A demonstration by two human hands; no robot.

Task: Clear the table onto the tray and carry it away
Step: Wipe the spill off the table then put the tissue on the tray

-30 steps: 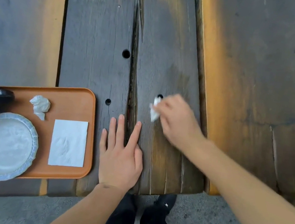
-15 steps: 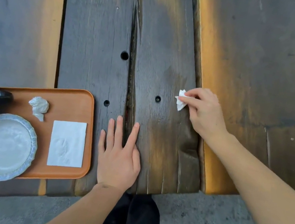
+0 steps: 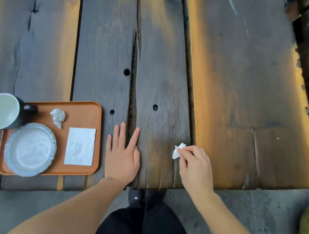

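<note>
Right hand (image 3: 195, 168), tissue (image 3: 177, 153) nearer table edge (image 3: 159, 188)

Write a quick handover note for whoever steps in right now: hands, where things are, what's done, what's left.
Left hand: flat and open on the table, beside the tray.
Right hand: pinching a small tissue wad against the planks.
On the tray: mug, plate, flat napkin, crumpled tissue.
Done: dishes and napkins loaded.
Left: drop the wad on the tray, then carry it away.
</note>
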